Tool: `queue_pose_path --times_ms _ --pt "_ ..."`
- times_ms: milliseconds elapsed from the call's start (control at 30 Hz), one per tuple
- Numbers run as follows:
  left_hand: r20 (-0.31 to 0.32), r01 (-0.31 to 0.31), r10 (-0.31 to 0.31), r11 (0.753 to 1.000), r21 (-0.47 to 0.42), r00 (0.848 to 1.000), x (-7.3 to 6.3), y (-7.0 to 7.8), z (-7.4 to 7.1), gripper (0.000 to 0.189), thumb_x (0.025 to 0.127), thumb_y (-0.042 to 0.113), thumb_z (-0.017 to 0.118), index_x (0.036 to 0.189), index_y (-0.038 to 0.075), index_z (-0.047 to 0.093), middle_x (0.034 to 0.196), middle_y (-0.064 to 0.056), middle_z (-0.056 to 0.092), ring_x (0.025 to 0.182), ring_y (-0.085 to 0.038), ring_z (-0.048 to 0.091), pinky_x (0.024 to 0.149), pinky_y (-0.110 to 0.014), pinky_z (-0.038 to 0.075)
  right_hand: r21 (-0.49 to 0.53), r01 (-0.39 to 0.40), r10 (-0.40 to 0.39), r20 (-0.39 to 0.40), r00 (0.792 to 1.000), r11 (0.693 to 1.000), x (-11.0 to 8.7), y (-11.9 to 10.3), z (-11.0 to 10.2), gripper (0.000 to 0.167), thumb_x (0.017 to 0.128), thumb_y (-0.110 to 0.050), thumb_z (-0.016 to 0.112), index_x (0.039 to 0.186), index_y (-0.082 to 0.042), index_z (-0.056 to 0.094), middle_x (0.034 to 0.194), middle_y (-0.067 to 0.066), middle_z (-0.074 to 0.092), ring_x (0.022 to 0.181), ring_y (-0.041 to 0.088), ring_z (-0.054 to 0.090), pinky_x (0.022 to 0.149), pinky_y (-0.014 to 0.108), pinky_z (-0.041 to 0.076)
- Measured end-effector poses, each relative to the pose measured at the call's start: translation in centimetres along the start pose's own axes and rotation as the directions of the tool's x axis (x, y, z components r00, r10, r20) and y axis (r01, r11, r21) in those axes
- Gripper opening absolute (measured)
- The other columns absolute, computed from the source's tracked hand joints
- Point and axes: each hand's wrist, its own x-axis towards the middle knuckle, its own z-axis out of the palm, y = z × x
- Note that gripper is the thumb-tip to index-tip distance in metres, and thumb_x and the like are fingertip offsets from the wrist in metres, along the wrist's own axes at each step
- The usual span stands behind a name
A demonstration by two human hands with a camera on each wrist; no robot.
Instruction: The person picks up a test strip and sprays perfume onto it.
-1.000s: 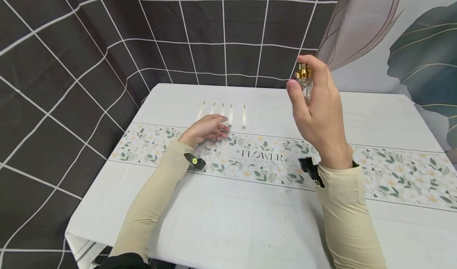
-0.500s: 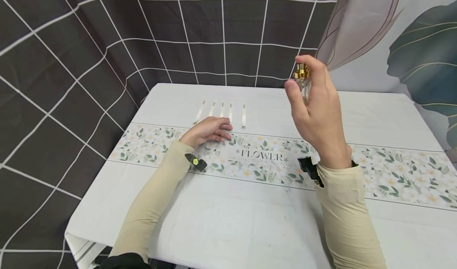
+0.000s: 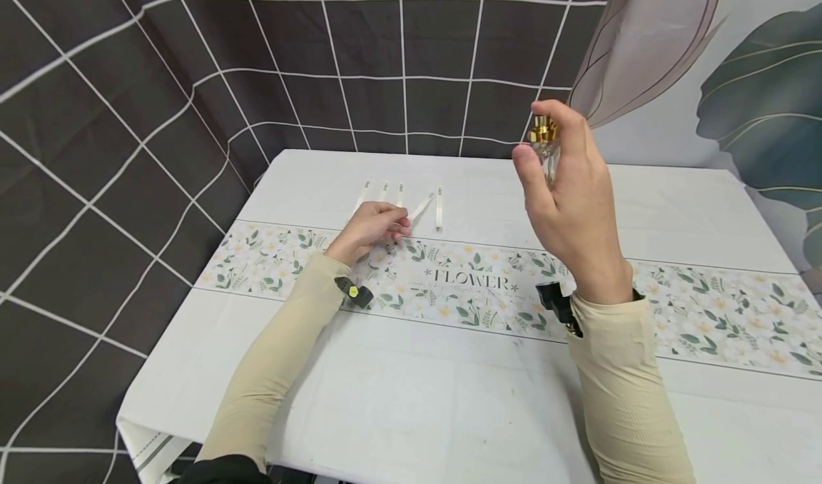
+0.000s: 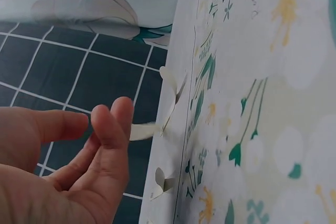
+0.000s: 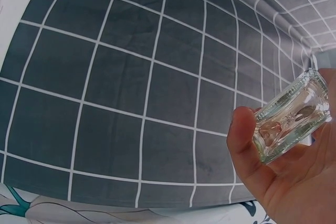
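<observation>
In the head view my left hand (image 3: 371, 228) pinches a white paper test strip (image 3: 422, 206), which slants up to the right from the fingertips. The same strip (image 4: 143, 131) shows beyond the fingers in the left wrist view. Raised well above the table, my right hand (image 3: 578, 209) grips a small clear glass perfume bottle (image 3: 544, 133) with a gold spray top; the index finger lies on top of the sprayer. The thick glass bottle base (image 5: 289, 119) shows in the right wrist view. Further strips (image 3: 439, 209) lie in a row around the left hand, some partly hidden behind it.
A white tablecloth (image 3: 449, 398) covers the table, crossed by a floral band (image 3: 472, 280) lettered "FLOWER". Behind and to the left hangs a dark curtain (image 3: 437, 41) with a white grid. At the right is a pale cloth (image 3: 674, 134) with large leaf prints.
The left hand has taken hold of one strip from the row, and that strip has turned from upright to slanting right. The right hand with the perfume bottle stays nearly still.
</observation>
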Motion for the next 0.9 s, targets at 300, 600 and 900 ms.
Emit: queue_pose_path --times_ms 300,600,900 --pt "-0.109 -0.088 0.084 0.996 -0.028 0.990 -0.3 0.3 -0.2 0.022 0.100 0.008 0.064 0.116 -0.007 0.065 0.093 -0.012 0.071 0.070 -0.009 0.069 0.069 -0.021 0.058 0.002 0.001 -0.001 -0.001 1.000 1.000 0.0 0.0 -0.2 0.043 0.104 -0.028 0.053 0.145 -0.014 0.048 0.119 0.020 0.058 0.106 0.027 0.054 0.089 0.048 0.041" --pt "-0.209 -0.261 0.286 0.955 0.139 0.935 -1.7 1.5 0.0 0.012 0.097 0.006 0.064 0.103 -0.003 0.069 0.095 -0.021 0.072 0.076 -0.026 0.073 0.069 -0.027 0.060 0.003 0.008 -0.008 0.003 1.000 1.000 0.0 0.0 -0.2 0.043 0.104 -0.028 0.053 0.145 -0.014 0.048 0.119 0.020 0.058 0.105 0.027 0.053 0.088 0.049 0.041" --pt "-0.210 -0.396 0.443 0.889 0.229 0.872 -4.0 3.4 0.7 0.012 0.095 0.005 0.066 0.101 -0.005 0.071 0.086 -0.016 0.072 0.062 -0.011 0.069 0.064 -0.029 0.059 -0.006 0.013 -0.013 0.003 1.000 1.000 -0.1 -0.1 -0.2 0.043 0.104 -0.028 0.053 0.145 -0.014 0.048 0.121 0.020 0.058 0.104 0.028 0.054 0.087 0.050 0.041"
